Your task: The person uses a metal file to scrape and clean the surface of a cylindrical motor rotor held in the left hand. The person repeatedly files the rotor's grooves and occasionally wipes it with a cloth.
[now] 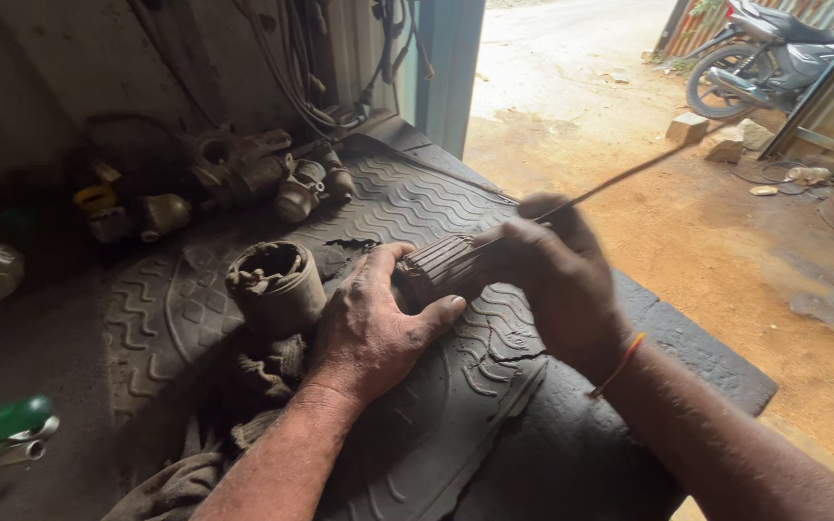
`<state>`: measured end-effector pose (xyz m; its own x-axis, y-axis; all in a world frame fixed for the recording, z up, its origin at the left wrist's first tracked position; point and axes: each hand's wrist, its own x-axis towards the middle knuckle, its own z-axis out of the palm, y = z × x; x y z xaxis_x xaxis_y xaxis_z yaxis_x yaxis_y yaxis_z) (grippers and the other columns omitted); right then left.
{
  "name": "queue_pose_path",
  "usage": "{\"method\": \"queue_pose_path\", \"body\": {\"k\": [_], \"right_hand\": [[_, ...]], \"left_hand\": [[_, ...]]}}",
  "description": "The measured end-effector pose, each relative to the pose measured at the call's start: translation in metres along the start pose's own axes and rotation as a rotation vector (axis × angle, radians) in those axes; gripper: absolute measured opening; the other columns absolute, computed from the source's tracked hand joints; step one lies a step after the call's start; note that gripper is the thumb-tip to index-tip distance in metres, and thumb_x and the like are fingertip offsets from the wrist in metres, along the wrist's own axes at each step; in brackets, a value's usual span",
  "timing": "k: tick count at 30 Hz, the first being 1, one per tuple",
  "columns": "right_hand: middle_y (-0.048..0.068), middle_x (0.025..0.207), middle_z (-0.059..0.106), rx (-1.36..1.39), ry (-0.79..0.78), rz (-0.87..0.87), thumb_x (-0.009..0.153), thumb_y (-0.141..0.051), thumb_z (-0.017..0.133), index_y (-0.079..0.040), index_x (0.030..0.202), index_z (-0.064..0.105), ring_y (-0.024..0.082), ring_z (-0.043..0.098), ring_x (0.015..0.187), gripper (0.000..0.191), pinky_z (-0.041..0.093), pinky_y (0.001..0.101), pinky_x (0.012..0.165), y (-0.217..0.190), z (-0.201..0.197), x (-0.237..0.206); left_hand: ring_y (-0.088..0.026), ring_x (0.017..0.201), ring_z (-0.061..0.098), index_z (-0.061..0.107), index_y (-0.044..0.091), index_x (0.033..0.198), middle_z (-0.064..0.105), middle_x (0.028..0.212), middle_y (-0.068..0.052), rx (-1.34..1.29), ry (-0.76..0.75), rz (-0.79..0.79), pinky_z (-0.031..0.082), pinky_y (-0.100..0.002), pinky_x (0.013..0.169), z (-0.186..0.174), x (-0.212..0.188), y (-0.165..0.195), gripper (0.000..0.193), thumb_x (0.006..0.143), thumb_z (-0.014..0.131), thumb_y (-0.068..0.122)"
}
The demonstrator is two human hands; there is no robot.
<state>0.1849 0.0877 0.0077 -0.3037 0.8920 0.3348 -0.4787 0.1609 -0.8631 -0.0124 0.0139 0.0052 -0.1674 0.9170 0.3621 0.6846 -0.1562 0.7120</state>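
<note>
Centre frame, left hand (pixel 374 323) grips a dark ribbed metal armature (pixel 441 267); right hand (pixel 557 280) pinches a thin wire (pixel 629 176); black rubber mat's (pixel 417 193) edge lies right.

Both forearms are bare, with no sleeves in view. The left hand (pixel 369 333) and right hand (pixel 557 280) wear no gloves and are smeared with dark grime. Just behind the right hand, a thin orange-red thread band (pixel 620 364) circles the wrist.
</note>
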Motion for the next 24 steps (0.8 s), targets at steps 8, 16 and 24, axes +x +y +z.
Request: {"method": "queue_pose_path", "body": {"k": [8, 16, 24], "right_hand": [[0.022, 0.100, 0.069, -0.027, 0.022, -0.027, 0.106, -0.010, 0.058, 0.000, 0.125, 0.054, 0.028, 0.072, 0.085, 0.022, 0.061, 0.0426, 0.078, -0.0032, 0.0025, 0.0010], [0.019, 0.100, 0.072, -0.019, 0.000, -0.005, 0.101, -0.009, 0.059, -0.004, 0.121, 0.053, 0.026, 0.073, 0.086, 0.022, 0.062, 0.0414, 0.078, 0.0018, -0.0002, 0.0011], [0.019, 0.098, 0.072, -0.052, -0.055, 0.001, 0.100, -0.009, 0.058, -0.005, 0.119, 0.052, 0.029, 0.074, 0.085, 0.020, 0.063, 0.0437, 0.078, 0.0052, 0.0012, -0.0021]], "left_hand": [[-0.032, 0.119, 0.064, 0.057, 0.010, 0.133, 0.065, 0.128, -0.016, 0.024, 0.011, -0.028, 0.051, -0.046, 0.099, 0.0012, -0.0008, -0.0008, 0.082, 0.070, 0.081, 0.057], [-0.031, 0.115, 0.066, 0.057, 0.009, 0.133, 0.067, 0.123, -0.016, 0.011, -0.002, -0.015, 0.052, -0.045, 0.098, 0.0003, 0.0000, -0.0011, 0.083, 0.070, 0.081, 0.057], [-0.032, 0.116, 0.065, 0.057, 0.008, 0.132, 0.067, 0.123, -0.016, 0.020, 0.000, -0.002, 0.052, -0.046, 0.098, 0.0005, 0.0005, -0.0005, 0.084, 0.070, 0.082, 0.059]]}}
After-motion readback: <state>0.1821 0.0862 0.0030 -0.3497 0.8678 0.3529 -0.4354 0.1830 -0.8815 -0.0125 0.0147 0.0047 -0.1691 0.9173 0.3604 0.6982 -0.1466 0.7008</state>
